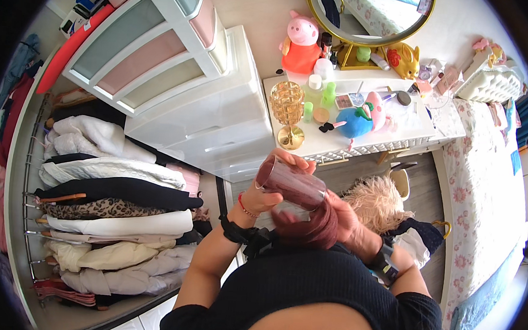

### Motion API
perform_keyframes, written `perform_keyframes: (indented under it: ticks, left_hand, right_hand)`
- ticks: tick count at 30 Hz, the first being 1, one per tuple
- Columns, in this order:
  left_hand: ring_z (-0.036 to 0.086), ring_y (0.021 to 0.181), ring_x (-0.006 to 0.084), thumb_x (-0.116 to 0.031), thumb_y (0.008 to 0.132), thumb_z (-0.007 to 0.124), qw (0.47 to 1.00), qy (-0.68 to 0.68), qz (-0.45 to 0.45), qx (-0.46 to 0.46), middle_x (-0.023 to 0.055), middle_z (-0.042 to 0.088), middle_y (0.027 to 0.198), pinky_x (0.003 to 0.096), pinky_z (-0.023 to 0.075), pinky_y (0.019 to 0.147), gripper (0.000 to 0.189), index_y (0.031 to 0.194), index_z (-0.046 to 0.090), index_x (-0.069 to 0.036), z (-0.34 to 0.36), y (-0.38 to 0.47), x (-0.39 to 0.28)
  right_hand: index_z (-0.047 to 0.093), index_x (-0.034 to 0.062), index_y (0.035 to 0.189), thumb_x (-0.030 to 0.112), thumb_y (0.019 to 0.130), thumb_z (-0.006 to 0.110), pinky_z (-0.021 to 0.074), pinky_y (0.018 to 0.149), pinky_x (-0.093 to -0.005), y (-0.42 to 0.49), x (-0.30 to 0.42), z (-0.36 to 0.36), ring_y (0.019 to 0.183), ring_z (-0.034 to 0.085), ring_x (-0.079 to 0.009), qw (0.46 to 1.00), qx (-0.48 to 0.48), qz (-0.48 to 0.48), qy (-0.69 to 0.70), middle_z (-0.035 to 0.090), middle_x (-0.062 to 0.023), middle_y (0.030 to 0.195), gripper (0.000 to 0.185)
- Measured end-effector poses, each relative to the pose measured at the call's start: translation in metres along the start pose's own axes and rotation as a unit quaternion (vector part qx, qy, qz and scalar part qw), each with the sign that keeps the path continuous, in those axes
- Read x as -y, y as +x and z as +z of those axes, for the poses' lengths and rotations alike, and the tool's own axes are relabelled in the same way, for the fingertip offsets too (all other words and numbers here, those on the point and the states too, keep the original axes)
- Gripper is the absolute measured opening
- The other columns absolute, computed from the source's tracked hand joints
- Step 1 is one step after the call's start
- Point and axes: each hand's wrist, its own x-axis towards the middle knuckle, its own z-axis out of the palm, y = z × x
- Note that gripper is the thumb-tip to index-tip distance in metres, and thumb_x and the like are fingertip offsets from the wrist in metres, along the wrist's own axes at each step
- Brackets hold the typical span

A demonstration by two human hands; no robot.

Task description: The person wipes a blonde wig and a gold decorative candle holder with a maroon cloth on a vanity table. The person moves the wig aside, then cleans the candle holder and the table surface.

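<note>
My left hand (260, 194), a red string bracelet at its wrist, grips a clear cylindrical cup (293, 185) tilted on its side in front of my chest. The cup's wall shows a dark reddish colour through it. At the cup's right end my right hand (341, 217) holds a bunched maroon cloth (317, 227), part of which hangs below the cup. Whether some of the cloth sits inside the cup, I cannot tell. Just beyond my hands, a gold goblet-shaped holder (286, 112) stands on the near left corner of the white dressing table (301, 151).
Pig plush toys (355, 123), cosmetics and a round gold-framed mirror (368, 17) occupy the dressing table. A white drawer unit (203, 125) stands left of it. Clothes hang in an open wardrobe (115, 219). A fluffy pink item (375, 199) covers a seat, beside the flowered bed (480, 192).
</note>
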Motion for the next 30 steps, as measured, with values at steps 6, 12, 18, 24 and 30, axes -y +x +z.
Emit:
perform_keyframes:
  ticks: [6, 12, 18, 24, 30]
  left_hand:
    - [0.048, 0.13, 0.0276, -0.022, 0.074, 0.083, 0.993, -0.084, -0.022, -0.076, 0.0096, 0.052, 0.128, 0.0513, 0.0306, 0.117, 0.078, 0.138, 0.039, -0.014, -0.002, 0.008, 0.004]
    - [0.048, 0.128, 0.0273, -0.038, 0.082, 0.075, 0.981, -0.056, -0.006, -0.185, 0.0092, 0.053, 0.134, 0.0498, 0.0337, 0.115, 0.069, 0.138, 0.042, -0.015, -0.004, 0.009, 0.022]
    - [0.047, 0.129, 0.0266, -0.041, 0.086, 0.072, 0.968, 0.007, 0.105, -0.227, 0.0083, 0.053, 0.132, 0.047, 0.0357, 0.113, 0.064, 0.136, 0.042, -0.017, -0.027, 0.013, 0.01]
    - [0.049, 0.127, 0.0231, -0.039, 0.085, 0.075, 0.976, 0.086, 0.031, -0.198, 0.0095, 0.05, 0.134, 0.0365, 0.0435, 0.106, 0.081, 0.145, 0.026, -0.013, -0.001, 0.03, 0.049]
    - [0.051, 0.118, 0.0199, -0.023, 0.074, 0.081, 0.971, 0.207, 0.004, -0.122, 0.0083, 0.045, 0.127, 0.0372, 0.0431, 0.103, 0.074, 0.135, 0.04, -0.007, -0.001, 0.027, 0.043]
  right_hand:
    - [0.042, 0.0022, 0.14, 0.014, 0.101, 0.053, 0.0483, 0.102, -0.0384, 0.013, -0.011, -0.002, 0.117, 0.058, -0.0198, 0.998, -0.026, -0.045, -0.031, 0.055, -0.0119, 0.133, 0.042]
    - [0.044, 0.0002, 0.137, 0.009, 0.103, 0.047, 0.046, 0.1, -0.032, 0.017, 0.026, -0.005, 0.114, 0.056, -0.0148, 0.895, 0.018, -0.125, -0.429, 0.057, -0.008, 0.126, 0.036]
    - [0.048, -0.0003, 0.134, 0.014, 0.1, 0.051, 0.0359, 0.108, -0.0362, 0.002, 0.063, 0.005, 0.124, 0.049, -0.0196, 0.91, -0.027, -0.179, -0.374, 0.054, -0.0109, 0.13, 0.036]
    - [0.059, 0.0088, 0.124, 0.001, 0.074, 0.073, 0.0415, 0.103, -0.0467, 0.029, 0.08, 0.028, 0.124, 0.049, -0.0396, 0.47, 0.114, -0.315, -0.817, 0.036, -0.0232, 0.149, 0.052]
    - [0.046, 0.0021, 0.138, 0.0, 0.088, 0.065, 0.0419, 0.104, -0.0392, 0.034, 0.098, 0.024, 0.128, 0.051, -0.0275, 0.683, 0.053, -0.285, -0.67, 0.052, -0.0193, 0.138, 0.054]
